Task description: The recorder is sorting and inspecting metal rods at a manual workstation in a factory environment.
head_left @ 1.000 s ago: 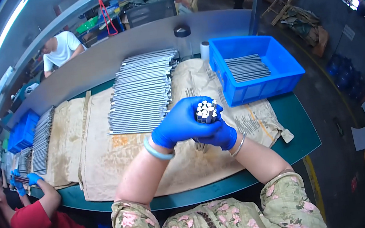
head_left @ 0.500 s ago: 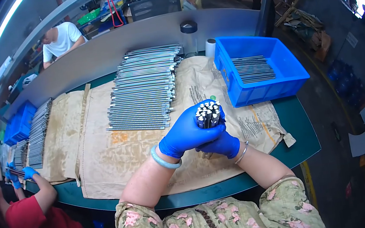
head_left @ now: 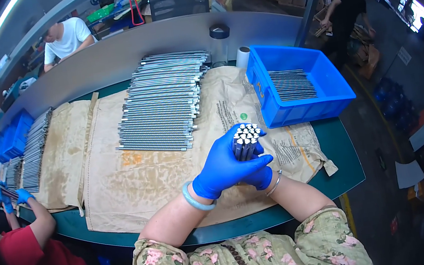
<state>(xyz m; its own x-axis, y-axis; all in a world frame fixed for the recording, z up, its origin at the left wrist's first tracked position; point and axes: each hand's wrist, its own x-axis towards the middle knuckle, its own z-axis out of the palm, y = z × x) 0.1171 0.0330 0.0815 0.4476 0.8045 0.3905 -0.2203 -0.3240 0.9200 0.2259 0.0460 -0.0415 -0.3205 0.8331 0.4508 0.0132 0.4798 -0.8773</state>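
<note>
- A bundle of rods (head_left: 247, 148) was already gathered; a broad row of rods (head_left: 158, 107) lay loose on the brown sheet (head_left: 124, 195) over the desk (head_left: 342, 139), and further rods (head_left: 292, 84) lay inside the blue bin (head_left: 295, 115).
- The bundle stood roughly upright, pale ends facing up toward the head, its long axis crossing the row's, whose rods lay flat from left to right; its lower ends were hidden.
- It was above the sheet, between row and bin, nearer the person.
- Grip: the left hand (head_left: 222, 166) closed around the bundle; the right hand (head_left: 260, 178), partly covered, held it from below.
</note>
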